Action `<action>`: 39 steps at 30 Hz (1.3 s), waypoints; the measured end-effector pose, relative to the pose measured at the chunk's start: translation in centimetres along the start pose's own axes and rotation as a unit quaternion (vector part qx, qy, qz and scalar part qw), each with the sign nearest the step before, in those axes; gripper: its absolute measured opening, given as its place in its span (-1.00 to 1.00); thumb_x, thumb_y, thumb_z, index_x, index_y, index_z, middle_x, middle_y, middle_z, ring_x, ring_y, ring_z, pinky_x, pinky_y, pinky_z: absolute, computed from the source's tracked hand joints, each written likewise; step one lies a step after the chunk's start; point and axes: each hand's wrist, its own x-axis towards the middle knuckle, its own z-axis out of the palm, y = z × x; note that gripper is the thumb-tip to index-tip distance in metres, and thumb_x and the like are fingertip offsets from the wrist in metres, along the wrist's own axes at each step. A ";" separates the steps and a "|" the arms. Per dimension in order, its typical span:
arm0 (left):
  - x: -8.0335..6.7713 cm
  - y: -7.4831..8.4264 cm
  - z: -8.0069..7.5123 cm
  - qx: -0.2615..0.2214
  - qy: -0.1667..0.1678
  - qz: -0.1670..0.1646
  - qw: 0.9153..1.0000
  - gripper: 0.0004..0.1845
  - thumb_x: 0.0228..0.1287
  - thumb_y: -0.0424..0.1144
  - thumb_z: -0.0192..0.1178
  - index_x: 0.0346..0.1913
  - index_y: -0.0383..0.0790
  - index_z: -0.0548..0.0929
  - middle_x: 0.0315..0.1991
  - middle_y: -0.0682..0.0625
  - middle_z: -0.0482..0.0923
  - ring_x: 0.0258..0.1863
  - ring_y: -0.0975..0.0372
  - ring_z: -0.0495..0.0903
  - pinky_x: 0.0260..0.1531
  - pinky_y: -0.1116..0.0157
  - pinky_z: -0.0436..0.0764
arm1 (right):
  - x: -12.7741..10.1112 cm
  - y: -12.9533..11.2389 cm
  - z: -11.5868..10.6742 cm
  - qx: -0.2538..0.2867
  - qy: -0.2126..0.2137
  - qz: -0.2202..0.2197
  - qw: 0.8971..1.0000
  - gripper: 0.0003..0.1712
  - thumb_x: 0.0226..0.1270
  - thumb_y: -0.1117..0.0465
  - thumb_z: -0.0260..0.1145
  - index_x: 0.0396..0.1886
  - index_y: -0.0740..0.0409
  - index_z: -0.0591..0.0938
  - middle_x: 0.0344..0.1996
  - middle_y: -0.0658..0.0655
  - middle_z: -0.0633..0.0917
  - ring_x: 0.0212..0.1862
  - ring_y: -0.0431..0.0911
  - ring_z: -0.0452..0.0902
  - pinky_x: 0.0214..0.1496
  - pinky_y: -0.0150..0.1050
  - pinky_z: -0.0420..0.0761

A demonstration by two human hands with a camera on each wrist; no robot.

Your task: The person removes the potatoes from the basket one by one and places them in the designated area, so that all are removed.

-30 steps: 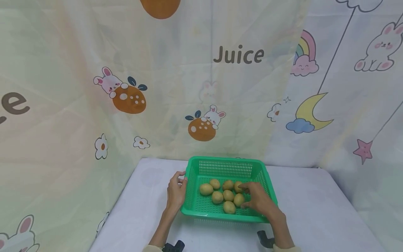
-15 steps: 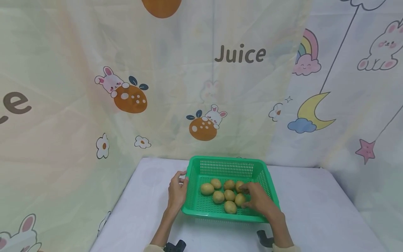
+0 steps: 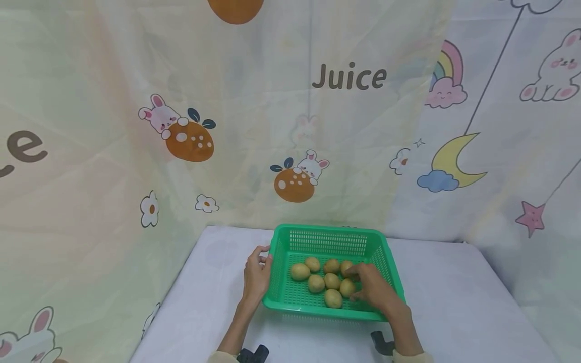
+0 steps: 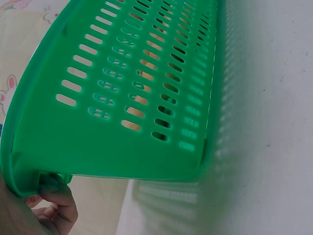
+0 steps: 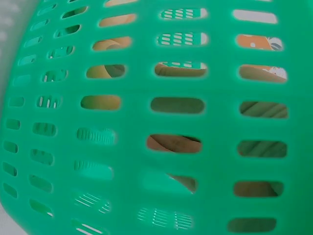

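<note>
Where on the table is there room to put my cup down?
The white table is bare right of the green plastic basket, and left of the left hand. Inside the basket it is crowded: small yellowish potatoes and the right hand.

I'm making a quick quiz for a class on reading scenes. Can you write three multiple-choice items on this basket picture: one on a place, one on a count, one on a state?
1. Where does the left hand rest?
A. on the left rim of the green slotted plastic basket
B. flat on the white table
C. inside the basket

2. How many small yellow-brown potatoes show in the basket?
A. three
B. seven
C. twelve

3. What is the right hand doing?
A. lying on the table outside the basket
B. lifting the basket
C. reaching into the basket, fingers on the potatoes at its right

Key: 1 A, the head view shows its fingers hooked over the left rim. 2 B, seven can be counted, one partly covered. 3 C, it lies among the right-hand potatoes, with the basket resting on the table.
</note>
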 end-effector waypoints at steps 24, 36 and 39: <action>0.1 0.0 -0.1 0.002 -0.009 -0.006 1.000 -0.67 0.67 -0.30 0.15 0.35 -0.27 0.65 -0.23 -0.18 0.72 -0.52 0.23 0.66 -0.49 0.33 0.61 | 0.7 1.0 0.5 -0.016 -0.025 -0.036 0.999 -0.24 -0.31 0.47 0.82 0.07 0.41 0.80 -0.02 0.31 0.87 -0.07 0.11 0.86 0.00 -0.03 0.83; 0.0 0.1 0.0 0.004 -0.004 -0.009 1.000 -0.67 0.66 -0.29 0.17 0.34 -0.26 0.66 -0.24 -0.17 0.71 -0.55 0.24 0.63 -0.53 0.34 0.57 | 1.1 1.4 0.9 -0.033 -0.034 -0.039 0.998 -0.27 -0.36 0.44 0.84 0.01 0.33 0.84 -0.04 0.22 0.87 0.07 0.19 0.78 0.17 0.13 0.77; 0.1 0.1 -0.1 0.001 -0.007 -0.010 1.000 -0.67 0.66 -0.29 0.17 0.34 -0.27 0.65 -0.23 -0.18 0.72 -0.53 0.23 0.65 -0.51 0.34 0.58 | 1.2 1.4 0.8 -0.028 -0.037 -0.043 0.998 -0.29 -0.34 0.45 0.84 0.00 0.32 0.84 -0.07 0.21 0.88 0.04 0.16 0.79 0.12 0.10 0.79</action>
